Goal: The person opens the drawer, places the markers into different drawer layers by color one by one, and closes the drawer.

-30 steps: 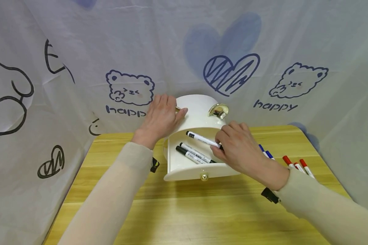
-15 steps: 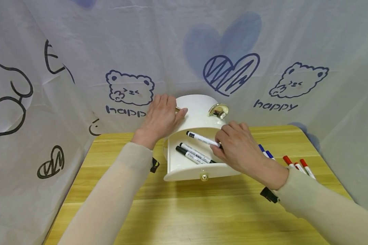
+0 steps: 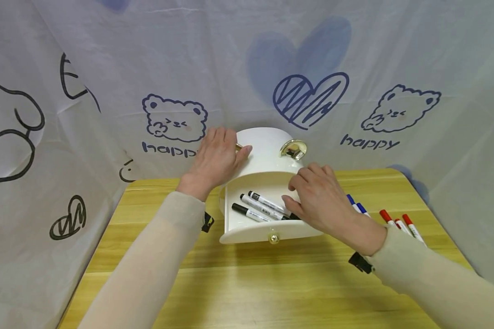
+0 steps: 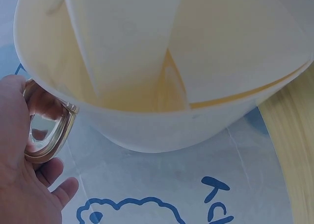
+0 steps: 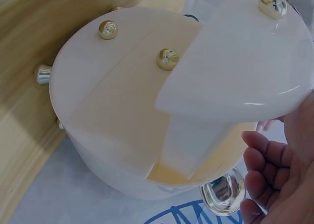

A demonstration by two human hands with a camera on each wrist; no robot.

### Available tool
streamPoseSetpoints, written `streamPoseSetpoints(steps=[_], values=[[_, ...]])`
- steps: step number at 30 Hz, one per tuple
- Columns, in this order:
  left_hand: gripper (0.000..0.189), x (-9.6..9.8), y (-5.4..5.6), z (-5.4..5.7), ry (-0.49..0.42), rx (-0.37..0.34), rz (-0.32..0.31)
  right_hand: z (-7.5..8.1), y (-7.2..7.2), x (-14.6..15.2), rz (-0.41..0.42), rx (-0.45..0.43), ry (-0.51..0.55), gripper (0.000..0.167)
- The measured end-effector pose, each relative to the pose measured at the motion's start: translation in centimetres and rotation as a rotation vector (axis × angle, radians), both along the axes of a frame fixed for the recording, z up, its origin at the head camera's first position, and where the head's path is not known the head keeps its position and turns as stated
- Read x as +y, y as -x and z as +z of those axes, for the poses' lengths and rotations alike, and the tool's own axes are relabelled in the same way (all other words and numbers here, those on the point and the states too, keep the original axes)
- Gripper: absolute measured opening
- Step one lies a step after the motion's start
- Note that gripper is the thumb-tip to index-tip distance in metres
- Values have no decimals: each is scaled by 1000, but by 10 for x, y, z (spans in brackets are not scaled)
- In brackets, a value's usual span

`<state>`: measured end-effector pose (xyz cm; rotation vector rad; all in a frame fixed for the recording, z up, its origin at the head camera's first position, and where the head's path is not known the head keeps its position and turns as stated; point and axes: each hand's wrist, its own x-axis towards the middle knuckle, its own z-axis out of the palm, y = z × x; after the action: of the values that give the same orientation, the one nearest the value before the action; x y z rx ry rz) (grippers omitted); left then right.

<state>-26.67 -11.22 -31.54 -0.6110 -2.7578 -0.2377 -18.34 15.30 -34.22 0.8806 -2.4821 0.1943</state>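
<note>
A white rounded storage box (image 3: 263, 146) with gold ear-shaped handles stands at the back of the table. My left hand (image 3: 215, 157) grips its left gold ear (image 4: 49, 123), thumb toward the box top. The upper drawer (image 3: 247, 235) is pulled out, with a gold knob (image 3: 274, 238) on its front. Three black-capped markers lie slanted inside: a front marker (image 3: 251, 213), a middle marker (image 3: 261, 206) and a rear marker (image 3: 267, 202). Over the drawer's right side hovers my right hand (image 3: 325, 198), fingers loosely bent and holding nothing. It hides the drawer's right end.
To the right of the box, blue-capped markers (image 3: 361, 209) and red-capped markers (image 3: 411, 225) lie on the wooden table (image 3: 238, 288). A printed cloth (image 3: 238, 68) hangs close behind the box. The right gold ear (image 3: 294, 149) stands near my right hand.
My right hand has let go of a black-capped marker, which has dropped onto the others in the drawer. The front marker has shifted slightly. My left hand has stayed on the ear.
</note>
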Motion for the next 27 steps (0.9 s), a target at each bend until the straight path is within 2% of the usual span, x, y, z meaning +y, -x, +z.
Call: streamPoseSetpoints(steps=[14,27], values=[[41,0,0,-1,-8,6,4,-4,0,1,13,74,61,25],[40,0,-1,-1,-10,11,-7,-7,-9,1,11,150,211,29]])
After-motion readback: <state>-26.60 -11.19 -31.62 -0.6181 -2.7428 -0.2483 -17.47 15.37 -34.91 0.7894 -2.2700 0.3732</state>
